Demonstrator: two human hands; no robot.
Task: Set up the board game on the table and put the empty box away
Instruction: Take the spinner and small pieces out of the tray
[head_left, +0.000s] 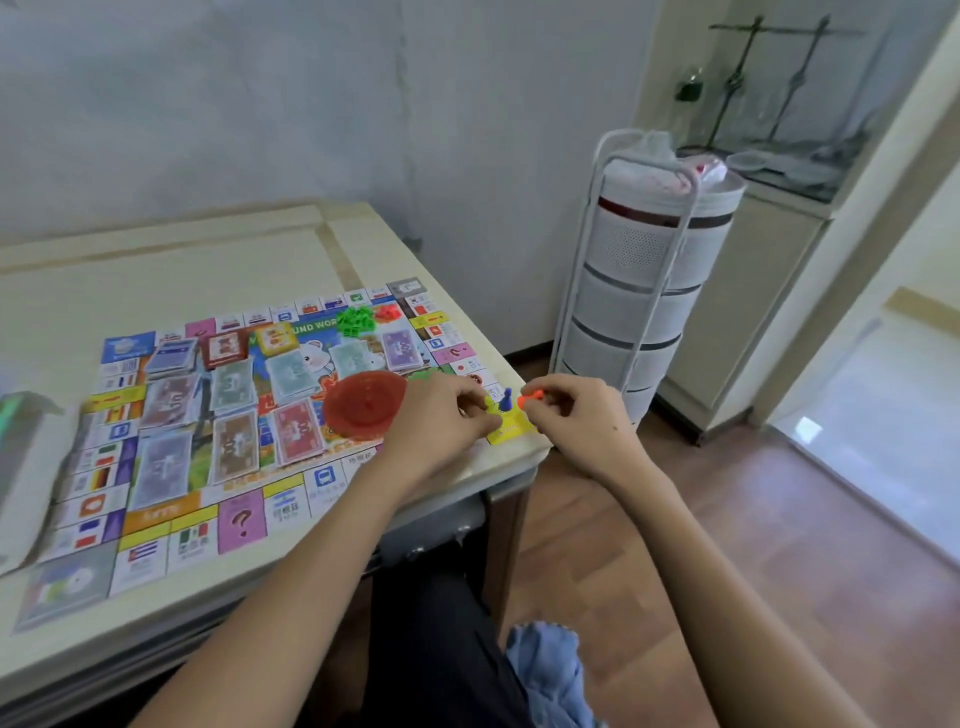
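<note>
Where board reads "UND WOR", fingers pinch pawn

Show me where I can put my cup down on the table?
The bare table between the wall and the board's far edge is free. The game board is crowded with money stacks, a red dish and both hands, left hand and right hand, at the yellow corner.

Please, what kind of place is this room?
Probably a home, perhaps a dining corner: a pale stone-look table against the wall, a white round tiered storage rack beside it, brown wood-plank flooring.
</note>
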